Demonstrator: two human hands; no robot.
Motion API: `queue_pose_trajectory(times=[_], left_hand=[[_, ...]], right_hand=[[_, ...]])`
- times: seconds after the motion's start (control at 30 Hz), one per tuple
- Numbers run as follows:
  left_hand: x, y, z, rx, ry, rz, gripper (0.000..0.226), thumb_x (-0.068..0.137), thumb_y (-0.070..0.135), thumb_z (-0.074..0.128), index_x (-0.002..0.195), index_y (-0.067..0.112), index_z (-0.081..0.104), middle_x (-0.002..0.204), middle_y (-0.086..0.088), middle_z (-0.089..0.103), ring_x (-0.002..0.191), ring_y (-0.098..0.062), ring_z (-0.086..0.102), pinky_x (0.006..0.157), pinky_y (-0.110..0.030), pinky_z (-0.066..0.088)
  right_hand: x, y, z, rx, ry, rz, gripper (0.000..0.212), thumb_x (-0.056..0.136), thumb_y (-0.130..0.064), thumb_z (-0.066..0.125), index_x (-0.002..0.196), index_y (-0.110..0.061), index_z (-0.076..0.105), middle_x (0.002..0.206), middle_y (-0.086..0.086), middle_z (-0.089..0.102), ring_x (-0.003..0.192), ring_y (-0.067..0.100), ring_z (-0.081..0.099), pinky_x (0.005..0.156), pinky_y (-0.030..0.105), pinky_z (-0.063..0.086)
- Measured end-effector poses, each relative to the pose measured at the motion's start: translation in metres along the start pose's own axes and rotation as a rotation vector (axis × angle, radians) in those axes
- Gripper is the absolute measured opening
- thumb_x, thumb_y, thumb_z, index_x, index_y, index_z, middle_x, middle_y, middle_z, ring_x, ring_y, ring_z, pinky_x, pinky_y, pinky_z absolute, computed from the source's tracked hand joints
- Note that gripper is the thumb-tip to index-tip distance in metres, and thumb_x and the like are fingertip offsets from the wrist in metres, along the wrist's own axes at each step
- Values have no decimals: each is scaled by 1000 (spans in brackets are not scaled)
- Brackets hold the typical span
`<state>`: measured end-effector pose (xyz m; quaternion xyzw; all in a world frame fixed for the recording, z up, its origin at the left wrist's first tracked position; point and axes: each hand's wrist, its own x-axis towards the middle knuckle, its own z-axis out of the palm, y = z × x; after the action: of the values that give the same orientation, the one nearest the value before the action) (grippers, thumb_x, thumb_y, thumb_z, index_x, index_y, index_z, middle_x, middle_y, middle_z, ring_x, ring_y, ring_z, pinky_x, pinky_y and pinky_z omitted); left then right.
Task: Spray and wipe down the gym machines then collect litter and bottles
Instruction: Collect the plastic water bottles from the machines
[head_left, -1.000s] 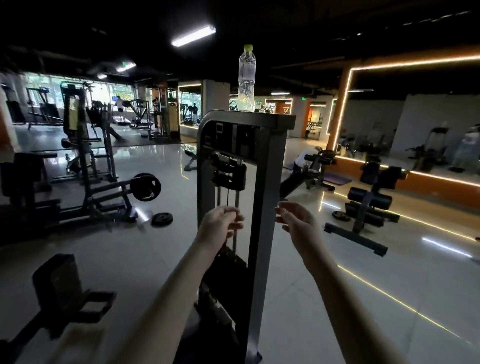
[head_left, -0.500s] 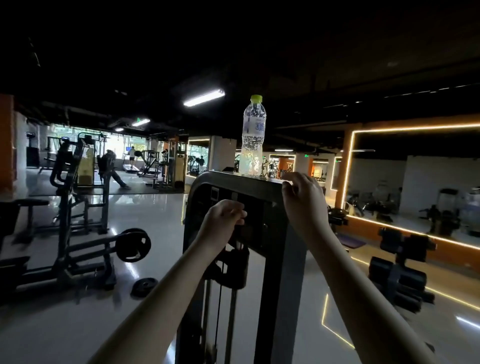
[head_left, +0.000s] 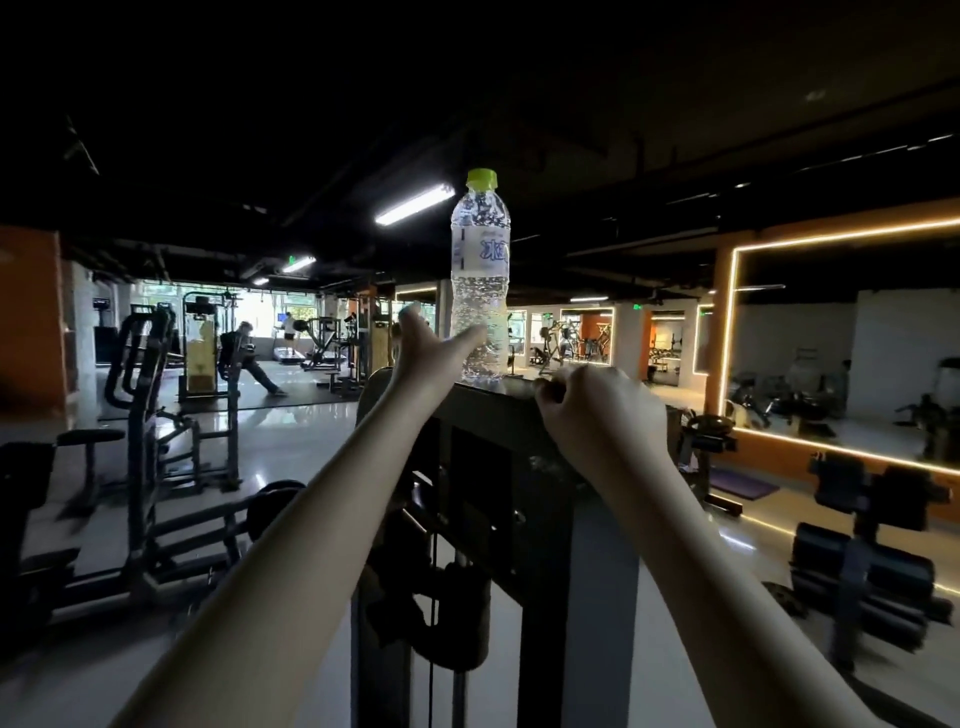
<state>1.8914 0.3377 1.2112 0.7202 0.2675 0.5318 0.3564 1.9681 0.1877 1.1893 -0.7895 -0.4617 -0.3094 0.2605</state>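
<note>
At the lower half of the clear plastic water bottle (head_left: 480, 270) with a yellow-green cap (head_left: 481, 178), the left hand (head_left: 426, 358) is spread wide. Its thumb touches the bottle's side and its fingers (head_left: 410, 318) reach straight past on the left. The bottle stands upright on the flat top of the dark metal weight-stack machine (head_left: 501, 404). Just right of it, the right hand (head_left: 597, 410) sits at the top's near edge, fingers curled in; whether they clamp anything cannot be told. Farther right stands a black padded bench (head_left: 862, 566).

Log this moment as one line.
left hand open, thumb at bottle | right hand grips machine top | bottle upright, not lifted
</note>
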Motion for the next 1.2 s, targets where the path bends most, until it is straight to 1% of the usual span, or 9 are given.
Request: queue_pose_trajectory(times=[0.1, 0.33, 0.5, 0.63, 0.77, 0.9, 1.03, 1.13, 1.2], left_hand=[[20, 9, 9, -26, -17, -32, 102, 83, 44, 69, 151, 11, 1, 160, -13, 8, 145, -32, 19, 117, -47, 24], [60, 46, 17, -120, 57, 55, 105, 80, 45, 73, 151, 11, 3, 159, -13, 12, 143, -31, 23, 111, -40, 27], [82, 66, 14, -56, 34, 107, 85, 79, 42, 75, 141, 10, 26, 141, -7, 42, 117, -17, 50, 86, -27, 41], [94, 58, 10, 40, 19, 129, 91, 54, 67, 73, 120, 9, 51, 114, -5, 64, 92, -17, 69, 67, -27, 54], [81, 65, 0, 37, 7, 133, 68, 78, 48, 72, 125, 6, 47, 111, -3, 61, 84, -10, 67, 47, -15, 44], [70, 65, -24, 47, 31, 162, 91, 64, 66, 68, 118, -5, 51, 110, -14, 64, 90, -18, 68, 56, -23, 45], [53, 66, -49, 15, -2, 171, 37, 84, 39, 70, 70, 15, 45, 83, -2, 61, 73, -11, 67, 51, -15, 49], [35, 65, -69, -20, -76, 211, 34, 83, 41, 68, 94, 10, 64, 103, -2, 67, 73, -6, 68, 69, -27, 58], [18, 62, -80, -30, -118, 211, 39, 86, 39, 66, 113, 11, 66, 99, 1, 68, 72, -4, 67, 74, -27, 57]], right_hand=[[1, 0, 2, 1, 13, -12, 38, 97, -43, 38, 98, -13, 62, 77, 4, 58, 73, 23, 60, 63, 30, 51], [0, 2, 2, 56, 18, -45, 33, 99, -39, 39, 102, -16, 62, 72, -1, 49, 67, 17, 54, 55, 26, 43], [-1, 4, 1, 71, 37, -44, 31, 99, -39, 39, 108, -21, 62, 65, -6, 38, 66, 16, 45, 47, 21, 28], [-2, 3, 0, 79, 29, -36, 32, 99, -40, 39, 108, -20, 62, 61, -9, 34, 64, 14, 45, 51, 24, 33], [-1, 3, 0, 76, 13, -21, 33, 98, -40, 38, 106, -20, 62, 65, -6, 43, 61, 13, 46, 53, 24, 36], [0, 1, 1, 50, -7, -4, 35, 98, -41, 39, 103, -18, 64, 75, -2, 58, 65, 15, 52, 52, 24, 37], [-2, -1, -1, 32, -39, -20, 38, 99, -42, 36, 103, -16, 63, 69, -5, 54, 62, 12, 53, 53, 23, 41], [-5, -2, -2, 7, -50, -32, 40, 99, -44, 35, 103, -15, 61, 72, -5, 55, 63, 10, 53, 53, 21, 39], [-6, -2, -1, -8, -51, -38, 39, 100, -43, 35, 103, -13, 61, 69, -7, 52, 61, 8, 52, 50, 19, 37]])
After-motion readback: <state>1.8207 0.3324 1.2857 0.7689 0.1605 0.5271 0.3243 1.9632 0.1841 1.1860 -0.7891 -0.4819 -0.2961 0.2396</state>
